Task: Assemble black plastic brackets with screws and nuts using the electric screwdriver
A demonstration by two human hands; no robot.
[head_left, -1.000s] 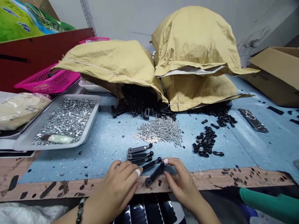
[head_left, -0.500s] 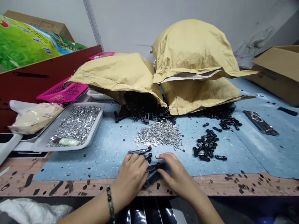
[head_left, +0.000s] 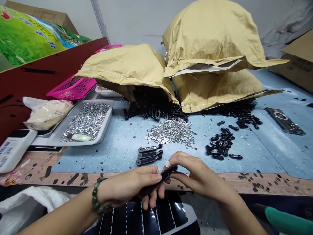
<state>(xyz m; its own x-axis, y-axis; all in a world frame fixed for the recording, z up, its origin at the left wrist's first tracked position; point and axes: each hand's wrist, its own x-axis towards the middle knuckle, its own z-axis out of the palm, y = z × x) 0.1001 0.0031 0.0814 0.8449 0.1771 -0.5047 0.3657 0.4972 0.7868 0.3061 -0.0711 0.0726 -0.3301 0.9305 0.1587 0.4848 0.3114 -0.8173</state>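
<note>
My left hand (head_left: 133, 182) is closed around a dark plastic arm (head_left: 166, 174), its thumb on top and its fingers beneath, just over the table's front edge. At the far end of that arm, the thumb and index finger of my right hand (head_left: 198, 173) pinch in from the right. White covers sit on a fingertip of each hand. Beyond my hands, three black plastic arms (head_left: 148, 155) lie side by side on the blue mat. Behind them spreads a pile of silver screws (head_left: 182, 130) and nuts (head_left: 156, 133). Short black links (head_left: 221, 143) are heaped to the right.
A white tray (head_left: 105, 125) of small metal parts stands left, near a pink basket (head_left: 73, 89). Large tan sacks (head_left: 215, 36) spill black parts at the back. A phone-like object (head_left: 285, 120) lies right. Below the edge is a black sheet with scalloped strips (head_left: 149, 215).
Both hands have come nearer and lifted a black arm off the table to its front edge. Three arms now lie uncovered on the mat. The view has shifted.
</note>
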